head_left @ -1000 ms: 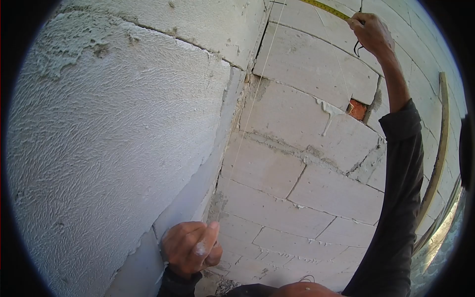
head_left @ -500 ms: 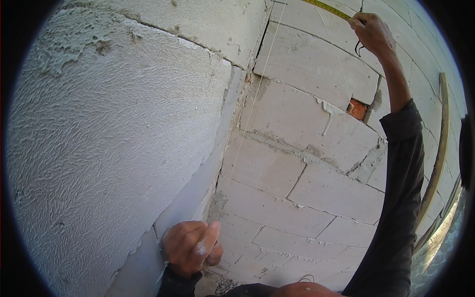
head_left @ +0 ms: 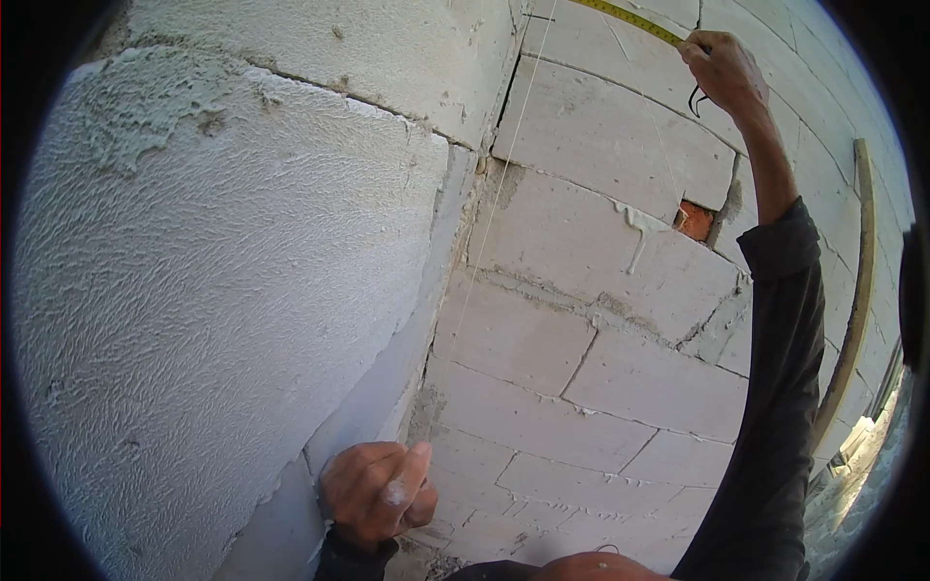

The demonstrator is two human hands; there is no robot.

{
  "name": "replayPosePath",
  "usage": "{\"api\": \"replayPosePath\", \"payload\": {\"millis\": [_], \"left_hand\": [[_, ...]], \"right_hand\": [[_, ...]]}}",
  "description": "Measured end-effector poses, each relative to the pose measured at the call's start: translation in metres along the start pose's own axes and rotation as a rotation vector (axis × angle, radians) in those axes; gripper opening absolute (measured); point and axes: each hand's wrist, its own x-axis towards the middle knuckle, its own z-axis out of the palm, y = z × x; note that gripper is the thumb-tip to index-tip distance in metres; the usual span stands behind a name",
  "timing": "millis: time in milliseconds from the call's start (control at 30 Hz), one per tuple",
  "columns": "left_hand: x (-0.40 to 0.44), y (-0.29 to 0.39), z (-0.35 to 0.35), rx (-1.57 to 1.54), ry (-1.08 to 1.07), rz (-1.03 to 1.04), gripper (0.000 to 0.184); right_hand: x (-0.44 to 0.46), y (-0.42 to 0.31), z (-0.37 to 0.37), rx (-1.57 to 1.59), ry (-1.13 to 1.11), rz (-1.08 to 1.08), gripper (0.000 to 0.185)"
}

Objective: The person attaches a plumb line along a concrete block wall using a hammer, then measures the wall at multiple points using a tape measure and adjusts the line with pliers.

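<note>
Tape measure (head_left: 630,17), its yellow blade drawn out near the top edge of the view, runs from the right hand (head_left: 727,70), which is closed firmly round its near end, a black strap (head_left: 696,101) dangling below. The left hand (head_left: 378,489), low down beside the rough plastered wall (head_left: 242,242), is curled with thumb and forefinger together, seemingly pinching the white string (head_left: 516,126), though its lower end fades there. The tape is already extended and the string looks taut before the block wall (head_left: 639,373); whether a reading is taken cannot be told. Farther out are a red brick piece (head_left: 695,221) in a gap and a wooden batten (head_left: 860,290). The blade's markings are too small to read, and no brand shows
</note>
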Motion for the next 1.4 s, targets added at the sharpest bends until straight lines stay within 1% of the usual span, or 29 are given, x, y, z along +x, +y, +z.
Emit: {"api": "replayPosePath", "payload": {"millis": [33, 67, 100, 133, 167, 233, 367, 433, 500, 533, 600, 667, 733, 767, 800, 833, 867, 900, 933, 1000, 1067, 1133, 1200, 1233, 1333, 1367, 1400], "left_hand": [[-0.001, 0.0, 0.0, 0.0, 0.005, 0.005, 0.035], [-0.002, 0.0, -0.001, -0.007, -0.002, 0.0, 0.035], [-0.002, 0.0, -0.001, -0.014, -0.011, -0.006, 0.036], [-0.001, -0.001, 0.0, -0.013, -0.009, -0.003, 0.036], [0.0, -0.002, 0.003, -0.006, 0.015, 0.011, 0.032], [0.0, -0.004, 0.005, 0.001, 0.036, 0.028, 0.03], [-0.003, -0.006, 0.004, 0.071, 0.03, 0.073, 0.032], [0.0, -0.004, 0.007, 0.081, 0.03, 0.086, 0.034], [0.008, -0.002, 0.013, 0.113, 0.124, 0.09, 0.027], [0.017, 0.001, 0.019, 0.119, 0.116, 0.097, 0.027], [0.051, 0.011, 0.041, -0.044, 0.341, -0.037, 0.023], [0.106, 0.019, 0.07, -0.128, 0.45, -0.029, 0.021], [0.179, 0.02, 0.1, -0.203, 0.562, -0.053, 0.019], [0.223, 0.021, 0.114, -0.294, 0.591, -0.095, 0.019], [0.271, 0.017, 0.131, -0.361, 0.634, -0.083, 0.02], [0.316, 0.01, 0.142, -0.334, 0.623, -0.106, 0.023], [0.36, -0.009, 0.161, -0.226, 0.628, -0.083, 0.025], [0.403, -0.014, 0.173, -0.189, 0.6, -0.153, 0.036], [0.443, -0.033, 0.195, 0.004, 0.632, -0.153, 0.029], [0.496, -0.051, 0.22, 0.169, 0.47, -0.281, 0.024], [0.526, -0.068, 0.243, 0.202, 0.478, -0.272, 0.023], [0.538, -0.072, 0.251, 0.235, 0.491, -0.266, 0.021], [0.547, -0.071, 0.256, 0.225, 0.468, -0.399, 0.023], [0.548, -0.069, 0.258, 0.225, 0.466, -0.394, 0.023], [0.545, -0.06, 0.253, 0.022, 0.432, -0.714, 0.022], [0.54, -0.058, 0.251, -0.123, 0.426, -0.704, 0.02], [0.542, -0.062, 0.254, -0.118, 0.428, -0.7, 0.02]], "right_hand": [[0.0, -0.002, -0.004, 0.032, 0.002, 0.056, 0.035], [0.008, 0.009, 0.0, 0.032, 0.008, 0.056, 0.035], [0.022, 0.028, 0.011, 0.226, -0.008, 0.092, 0.034], [0.027, 0.031, 0.011, 0.422, -0.025, 0.126, 0.033], [0.028, 0.035, 0.013, 0.424, -0.022, 0.126, 0.033], [0.021, 0.015, 0.008, 0.722, -0.146, 0.234, 0.032], [0.009, -0.015, 0.004, 0.837, -0.21, 0.291, 0.031], [0.002, -0.016, -0.002, 0.843, -0.208, 0.278, 0.031], [-0.003, -0.006, -0.004, 0.851, -0.209, 0.267, 0.03], [-0.005, 0.001, -0.003, 0.831, -0.168, 0.231, 0.03], [-0.01, 0.011, -0.004, 0.816, -0.118, 0.201, 0.03], [-0.019, 0.015, -0.009, 0.786, -0.036, 0.195, 0.031], [-0.021, 0.028, -0.012, 0.813, -0.041, 0.181, 0.032], [-0.022, 0.035, -0.013, 0.835, -0.052, 0.162, 0.033], [-0.025, 0.04, -0.016, 0.839, -0.046, 0.164, 0.033], [-0.031, 0.044, -0.02, 0.822, -0.046, 0.17, 0.032], [-0.036, 0.048, -0.025, 0.806, -0.043, 0.175, 0.032], [-0.04, 0.054, -0.028, 0.81, -0.033, 0.178, 0.032], [-0.044, 0.061, -0.03, 0.802, -0.036, 0.165, 0.032], [-0.054, 0.072, -0.036, 0.792, -0.031, 0.157, 0.031], [-0.066, 0.079, -0.039, 0.775, -0.013, 0.17, 0.032], [-0.073, 0.092, -0.038, 0.759, -0.015, 0.18, 0.032], [-0.079, 0.104, -0.036, 0.742, -0.018, 0.189, 0.032], [-0.081, 0.108, -0.034, 0.746, -0.025, 0.2, 0.031], [-0.085, 0.121, -0.022, 0.75, -0.036, 0.2, 0.032], [-0.086, 0.125, -0.019, 0.745, -0.042, 0.192, 0.032], [-0.087, 0.127, -0.018, 0.75, -0.039, 0.192, 0.032]]}}
